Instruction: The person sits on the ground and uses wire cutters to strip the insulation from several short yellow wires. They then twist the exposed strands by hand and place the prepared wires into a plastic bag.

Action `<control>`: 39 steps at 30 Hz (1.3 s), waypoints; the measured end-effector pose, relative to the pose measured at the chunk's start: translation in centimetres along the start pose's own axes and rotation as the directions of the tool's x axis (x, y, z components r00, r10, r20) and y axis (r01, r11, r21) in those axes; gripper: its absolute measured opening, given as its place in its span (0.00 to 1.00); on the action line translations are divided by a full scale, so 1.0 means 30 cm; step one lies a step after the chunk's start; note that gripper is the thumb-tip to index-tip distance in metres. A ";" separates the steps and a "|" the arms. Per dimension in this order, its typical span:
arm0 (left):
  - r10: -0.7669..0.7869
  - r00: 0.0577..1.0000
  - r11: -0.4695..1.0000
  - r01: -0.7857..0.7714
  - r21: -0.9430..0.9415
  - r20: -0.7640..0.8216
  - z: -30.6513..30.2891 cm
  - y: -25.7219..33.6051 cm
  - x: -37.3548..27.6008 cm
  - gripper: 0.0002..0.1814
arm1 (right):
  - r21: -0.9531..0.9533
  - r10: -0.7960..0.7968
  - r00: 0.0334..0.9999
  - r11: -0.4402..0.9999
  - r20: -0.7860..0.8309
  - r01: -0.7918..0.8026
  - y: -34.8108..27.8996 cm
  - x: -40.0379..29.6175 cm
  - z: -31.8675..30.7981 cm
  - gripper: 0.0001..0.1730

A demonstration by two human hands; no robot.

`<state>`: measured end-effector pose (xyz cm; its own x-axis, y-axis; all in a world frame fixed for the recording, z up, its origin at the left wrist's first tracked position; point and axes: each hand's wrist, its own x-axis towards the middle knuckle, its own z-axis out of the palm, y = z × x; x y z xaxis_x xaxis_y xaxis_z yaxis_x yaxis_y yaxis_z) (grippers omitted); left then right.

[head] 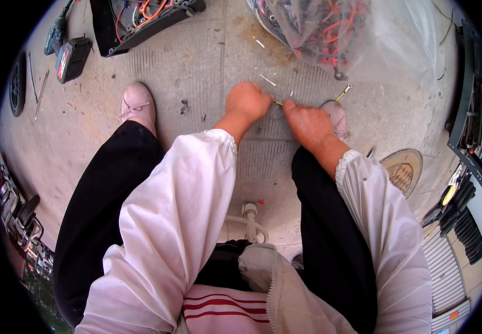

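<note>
My left hand [248,100] is closed in a fist, its fingertips at one end of a thin yellow-green wire [279,103]. The short visible stretch of that wire spans the gap to my right hand [309,123], whose thumb and fingers pinch it. Beyond my right hand, a yellow-green wire end with a metal ring terminal [348,86] sticks out above my right shoe [334,117]. Whether both stretches are one wire is hidden by my hand. White slivers [267,80] lie on the concrete floor just ahead of my hands.
A black tray with wires [141,39] stands at the upper left, near a cordless power tool with battery [73,60]. A clear plastic bag [399,46] covers red and orange wires at the upper right. Metal rods [41,95] and a wheel [17,84] lie far left.
</note>
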<state>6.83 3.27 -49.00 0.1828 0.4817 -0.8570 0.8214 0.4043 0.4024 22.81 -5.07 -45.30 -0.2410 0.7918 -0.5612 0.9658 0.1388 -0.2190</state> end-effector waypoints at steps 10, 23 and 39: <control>-0.001 1.000 1.000 0.001 0.018 0.007 -0.002 0.002 0.001 0.16 | 0.036 0.003 1.000 0.999 -0.014 -0.002 0.004 -0.012 0.001 0.06; 0.014 1.000 1.000 -0.013 -0.014 0.027 -0.005 0.002 0.002 0.15 | 0.015 0.012 1.000 1.000 0.002 -0.012 0.015 -0.031 -0.001 0.06; -0.004 1.000 1.000 0.004 0.010 0.019 -0.016 0.020 -0.007 0.13 | -0.126 0.033 0.999 0.991 -0.028 -0.036 0.013 -0.053 0.015 0.05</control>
<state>7.02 3.79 -48.44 0.1894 0.4656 -0.8645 0.8275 0.3982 0.3957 23.51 -6.53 -44.86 -0.2065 0.8120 -0.5459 0.9782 0.1839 -0.0965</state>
